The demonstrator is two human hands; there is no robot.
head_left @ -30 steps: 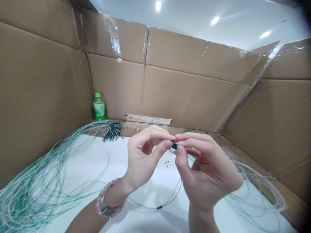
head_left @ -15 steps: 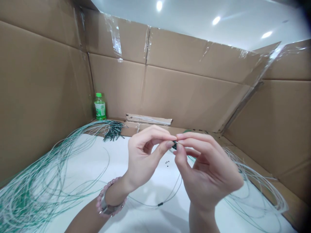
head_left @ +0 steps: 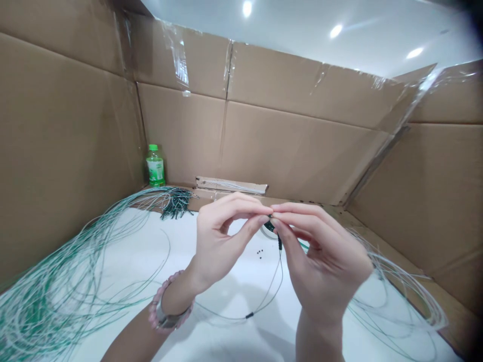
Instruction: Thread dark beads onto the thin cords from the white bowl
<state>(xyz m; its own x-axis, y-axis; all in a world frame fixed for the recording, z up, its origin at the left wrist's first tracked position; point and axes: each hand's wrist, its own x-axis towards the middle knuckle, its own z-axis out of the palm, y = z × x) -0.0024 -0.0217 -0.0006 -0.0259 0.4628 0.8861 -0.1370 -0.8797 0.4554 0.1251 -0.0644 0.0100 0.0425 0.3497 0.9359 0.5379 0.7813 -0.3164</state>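
My left hand and my right hand meet fingertip to fingertip above the white surface, both pinched closed. What sits between the tips is tiny, dark and mostly hidden. A thin grey cable hangs from under my right fingers, its black sleeve showing just below them. The cable loops down to a second short black sleeve and runs left behind my left wrist. Just behind the fingertips is a round dish with dark contents, partly covered by my hands. Several tiny black pieces lie below it.
A large bundle of green and white cables spreads along the left, its dark ends gathered at the back. More cables curve at the right. A green bottle stands in the back left corner. Cardboard walls enclose the white surface.
Both hands have shifted slightly, and the right fingertips have closed in on the left ones. The black sleeve below my right fingers and the dish's rim now show.
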